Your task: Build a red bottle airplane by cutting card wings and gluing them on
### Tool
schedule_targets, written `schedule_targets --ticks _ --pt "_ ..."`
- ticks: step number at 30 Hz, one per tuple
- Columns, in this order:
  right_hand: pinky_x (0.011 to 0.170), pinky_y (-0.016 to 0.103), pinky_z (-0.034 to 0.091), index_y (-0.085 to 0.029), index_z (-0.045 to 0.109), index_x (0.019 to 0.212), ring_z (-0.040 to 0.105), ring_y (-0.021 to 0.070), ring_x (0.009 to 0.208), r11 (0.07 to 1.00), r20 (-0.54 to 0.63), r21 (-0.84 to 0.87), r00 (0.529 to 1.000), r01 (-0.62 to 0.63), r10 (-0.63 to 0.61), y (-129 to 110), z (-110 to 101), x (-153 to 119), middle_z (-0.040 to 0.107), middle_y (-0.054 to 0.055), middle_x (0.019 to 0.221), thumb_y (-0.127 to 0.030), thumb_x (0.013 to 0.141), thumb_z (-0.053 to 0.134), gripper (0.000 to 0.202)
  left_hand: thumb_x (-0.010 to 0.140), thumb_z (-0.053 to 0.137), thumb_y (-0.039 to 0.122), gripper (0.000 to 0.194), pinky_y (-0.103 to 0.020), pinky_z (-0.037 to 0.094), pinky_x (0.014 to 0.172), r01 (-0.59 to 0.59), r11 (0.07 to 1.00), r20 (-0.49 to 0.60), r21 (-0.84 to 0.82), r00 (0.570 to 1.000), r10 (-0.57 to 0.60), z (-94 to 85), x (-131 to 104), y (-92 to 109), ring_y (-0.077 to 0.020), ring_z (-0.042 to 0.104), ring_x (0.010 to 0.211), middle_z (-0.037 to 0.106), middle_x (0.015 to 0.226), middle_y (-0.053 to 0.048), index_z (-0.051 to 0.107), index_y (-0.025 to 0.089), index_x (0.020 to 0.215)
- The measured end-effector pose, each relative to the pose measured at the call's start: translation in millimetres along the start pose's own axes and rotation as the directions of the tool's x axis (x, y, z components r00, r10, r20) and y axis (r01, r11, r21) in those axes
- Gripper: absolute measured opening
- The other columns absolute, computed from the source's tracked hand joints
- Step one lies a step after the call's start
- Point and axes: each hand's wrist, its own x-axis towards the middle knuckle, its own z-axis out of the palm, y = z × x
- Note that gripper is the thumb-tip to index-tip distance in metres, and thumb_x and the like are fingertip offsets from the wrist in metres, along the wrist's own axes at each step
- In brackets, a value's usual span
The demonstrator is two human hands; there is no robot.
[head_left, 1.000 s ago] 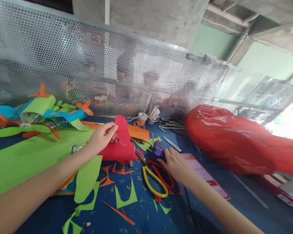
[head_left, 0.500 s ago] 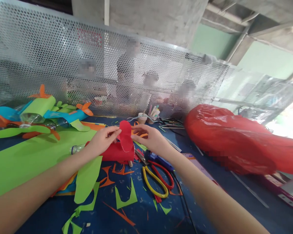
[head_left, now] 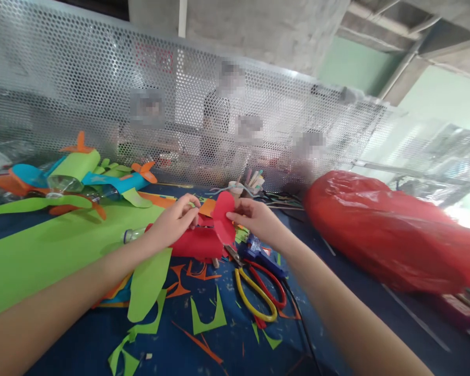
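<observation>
A red paper cutout with rounded ends (head_left: 224, 216) is pinched between the thumb and fingers of my right hand (head_left: 253, 216). Just left of it, apart from the cutout, my left hand (head_left: 182, 216) has its fingers curled in; whether anything is between them is hidden. Beneath both hands lies a plastic bottle wrapped in red paper (head_left: 198, 243), its clear neck (head_left: 132, 236) pointing left. Scissors with one yellow and one red handle loop (head_left: 256, 292) rest in front of my right hand. A blue glue gun (head_left: 264, 256) lies beside them, its black cord running toward me.
Green paper sheets (head_left: 55, 250) cover the left side. Bottle models with paper wings and propellers (head_left: 72, 169) stand behind them. Green scraps (head_left: 207, 318) and orange scraps litter the blue table. A large red plastic bag (head_left: 376, 235) sits right; markers (head_left: 254, 180) stand near the perforated screen (head_left: 149, 104).
My left hand has let go of the red cutout and curled its fingers. My right hand alone now holds the cutout. The view has shifted slightly.
</observation>
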Motion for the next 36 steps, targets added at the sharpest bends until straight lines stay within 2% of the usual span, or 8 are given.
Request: schedule_targets --ticks 8,19,24,29,32,36 --pt "0.061 0.026 0.048 -0.016 0.061 0.073 0.059 0.0141 0.063 0.995 -0.056 -0.099 0.998 -0.028 0.023 1 24 -17 0.064 0.001 0.069 -0.027 0.076 0.063 0.012 0.087 0.039 0.028 0.013 -0.028 0.048 0.062 0.018 1.000 0.009 0.007 1.000 -0.018 -0.1 -1 3 -0.0156 0.060 0.059 0.061 0.060 0.004 0.048 0.022 0.093" --pt "0.060 0.025 0.047 -0.016 0.062 0.071 0.060 0.0150 0.063 0.985 -0.066 -0.162 0.997 -0.052 0.042 1 29 -20 0.066 0.002 0.069 -0.025 0.077 0.062 0.011 0.087 0.039 0.031 0.015 -0.028 0.049 0.062 -0.011 0.996 0.001 0.085 1.000 0.011 0.1 -1 -2 -0.0156 0.060 0.060 0.060 0.064 0.003 0.051 0.022 0.090" --pt "0.060 0.025 0.047 -0.016 0.062 0.071 0.061 0.0147 0.063 0.988 -0.061 -0.151 0.998 -0.042 0.034 4 30 -21 0.067 0.002 0.069 -0.023 0.077 0.062 0.009 0.085 0.039 0.026 0.019 -0.028 0.049 0.065 -0.024 0.987 0.019 0.162 1.000 0.021 -0.6 -1 -1 -0.0161 0.062 0.064 0.062 0.068 0.001 0.057 0.021 0.089" --pt "0.060 0.025 0.048 -0.017 0.064 0.071 0.062 0.0151 0.063 0.989 -0.066 -0.147 0.998 -0.030 0.020 6 32 -20 0.068 0.002 0.069 -0.020 0.076 0.063 0.006 0.076 0.048 0.021 0.018 -0.030 0.048 0.070 -0.044 0.963 0.048 0.266 0.998 0.032 -2.5 -1 1 -0.0191 0.064 0.077 0.070 0.087 -0.003 0.065 0.020 0.083" --pt "0.062 0.026 0.049 -0.017 0.064 0.072 0.062 0.0152 0.063 0.989 -0.059 -0.147 0.998 -0.013 0.005 6 32 -21 0.069 0.001 0.070 -0.018 0.076 0.063 0.005 0.072 0.054 0.020 0.015 -0.030 0.048 0.069 -0.068 0.950 0.075 0.305 0.996 0.047 -2.2 -1 2 -0.0186 0.063 0.074 0.069 0.083 -0.002 0.067 0.020 0.082" --pt "0.065 0.027 0.050 -0.017 0.065 0.076 0.063 0.0155 0.066 0.988 -0.044 -0.156 0.999 0.013 -0.021 6 32 -22 0.069 0.002 0.073 -0.015 0.077 0.063 0.003 0.071 0.064 0.029 0.015 -0.028 0.048 0.063 -0.097 0.940 0.107 0.328 0.992 0.065 -0.4 -1 2 -0.0163 0.060 0.065 0.067 0.077 -0.001 0.067 0.020 0.083"
